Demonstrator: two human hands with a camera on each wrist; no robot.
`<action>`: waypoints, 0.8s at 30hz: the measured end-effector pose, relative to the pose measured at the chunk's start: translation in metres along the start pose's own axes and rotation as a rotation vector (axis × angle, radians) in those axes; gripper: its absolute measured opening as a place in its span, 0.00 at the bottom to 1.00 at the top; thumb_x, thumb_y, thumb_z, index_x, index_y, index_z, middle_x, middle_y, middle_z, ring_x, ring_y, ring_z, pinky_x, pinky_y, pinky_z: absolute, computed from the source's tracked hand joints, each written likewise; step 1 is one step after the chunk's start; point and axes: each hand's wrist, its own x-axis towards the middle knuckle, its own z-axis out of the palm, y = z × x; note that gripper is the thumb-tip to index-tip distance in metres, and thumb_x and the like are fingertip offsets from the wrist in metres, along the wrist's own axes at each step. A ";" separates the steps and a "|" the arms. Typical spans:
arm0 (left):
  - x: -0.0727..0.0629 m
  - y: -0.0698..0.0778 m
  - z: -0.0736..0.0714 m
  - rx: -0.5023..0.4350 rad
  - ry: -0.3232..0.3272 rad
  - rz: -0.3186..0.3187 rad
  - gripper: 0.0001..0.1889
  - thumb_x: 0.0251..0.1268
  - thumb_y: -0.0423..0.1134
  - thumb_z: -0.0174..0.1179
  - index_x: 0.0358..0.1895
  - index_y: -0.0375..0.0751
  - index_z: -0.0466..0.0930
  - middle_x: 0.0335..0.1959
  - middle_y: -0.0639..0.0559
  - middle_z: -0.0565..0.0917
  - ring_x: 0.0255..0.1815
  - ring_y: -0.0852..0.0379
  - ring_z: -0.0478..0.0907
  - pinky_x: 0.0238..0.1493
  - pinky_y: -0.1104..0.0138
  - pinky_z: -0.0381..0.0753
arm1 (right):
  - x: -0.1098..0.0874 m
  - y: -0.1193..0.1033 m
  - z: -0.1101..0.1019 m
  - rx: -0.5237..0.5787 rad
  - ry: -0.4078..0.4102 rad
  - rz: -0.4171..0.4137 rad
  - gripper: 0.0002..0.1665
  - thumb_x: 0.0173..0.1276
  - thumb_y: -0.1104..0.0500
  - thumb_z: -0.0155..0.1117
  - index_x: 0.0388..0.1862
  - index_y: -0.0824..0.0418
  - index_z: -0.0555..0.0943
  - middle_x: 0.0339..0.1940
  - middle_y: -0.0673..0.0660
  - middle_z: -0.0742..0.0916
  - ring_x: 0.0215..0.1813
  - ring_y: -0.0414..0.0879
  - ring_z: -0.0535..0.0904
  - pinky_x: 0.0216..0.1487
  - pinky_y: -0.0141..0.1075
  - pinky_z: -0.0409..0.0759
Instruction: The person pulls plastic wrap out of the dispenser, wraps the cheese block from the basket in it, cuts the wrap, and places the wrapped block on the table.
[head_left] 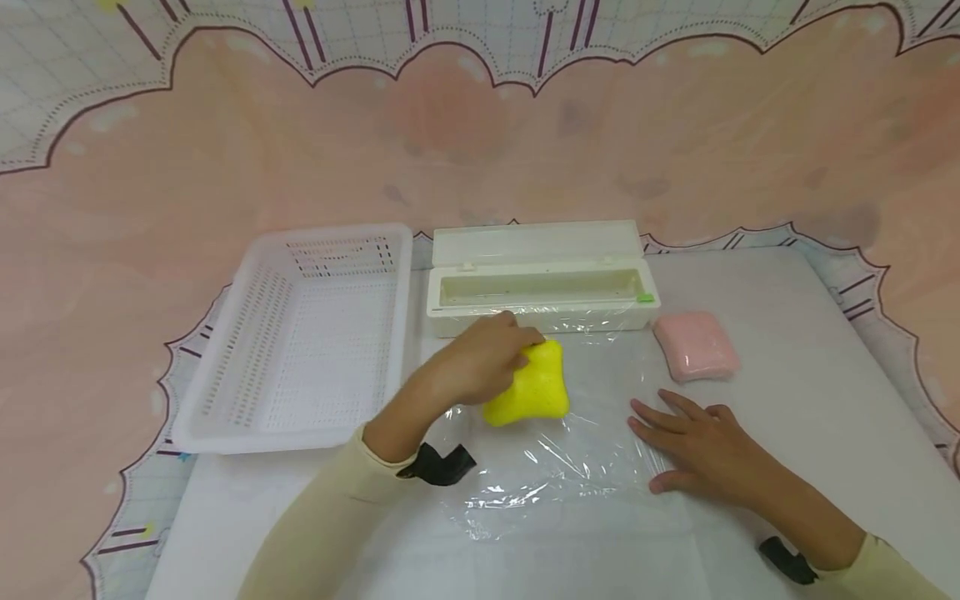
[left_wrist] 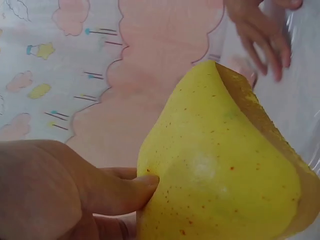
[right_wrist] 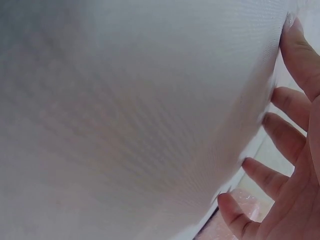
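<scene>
My left hand (head_left: 487, 358) pinches a yellow sponge (head_left: 536, 387) with curved-in sides between thumb and fingers. In the left wrist view the speckled sponge (left_wrist: 215, 165) fills much of the picture, the thumb pressed on its near face. Under it in the head view lies a sheet of clear cling film (head_left: 525, 467), wrinkled and shiny. My right hand (head_left: 701, 446) rests spread at the film's right edge, holding nothing. Its fingertips (right_wrist: 275, 92) touch down on the white surface in the right wrist view. Beyond that hand sits a pink sponge (head_left: 696, 346) wrapped in clear film.
Behind the film stands a white cling film dispenser (head_left: 540, 321), lid raised, a green cutter piece at its right end. A white perforated basket (head_left: 300, 437) is at the left. White cloth (head_left: 795, 333) covers the table, with a patterned pink cloth (head_left: 525, 158) beyond.
</scene>
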 end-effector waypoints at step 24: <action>0.044 -0.010 0.077 -0.042 -0.117 0.122 0.18 0.79 0.37 0.53 0.67 0.46 0.79 0.50 0.47 0.81 0.46 0.54 0.73 0.54 0.65 0.74 | 0.002 0.000 -0.006 0.017 -0.056 0.020 0.51 0.56 0.22 0.65 0.76 0.41 0.71 0.78 0.47 0.73 0.78 0.62 0.64 0.58 0.62 0.76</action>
